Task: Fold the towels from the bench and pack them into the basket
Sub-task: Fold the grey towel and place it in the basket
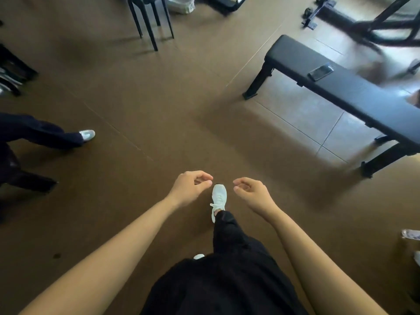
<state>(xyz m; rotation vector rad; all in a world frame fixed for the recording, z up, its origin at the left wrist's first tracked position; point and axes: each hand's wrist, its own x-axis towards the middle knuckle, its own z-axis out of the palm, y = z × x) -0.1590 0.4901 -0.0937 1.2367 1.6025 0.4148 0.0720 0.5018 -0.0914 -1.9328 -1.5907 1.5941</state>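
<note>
Head view, looking down at a brown floor [136, 105], with both bare arms reaching forward. The left hand [189, 187] is hanging in the air, its fingers loosely curled and its thumb and forefinger nearly meeting, holding nothing. The right hand [254, 192] is doing much the same, its fingers loosely curled and touching nothing. A white shoe [219, 196] is showing between the hands, down on the floor. The black bench [354, 96] is standing well apart at upper right, with a phone [320, 72] lying on top. A blurred shape [375, 69] is showing at the bench's far right end; I cannot tell whether it is a towel. Another person's leg [45, 133] is stretching in at left.
</note>
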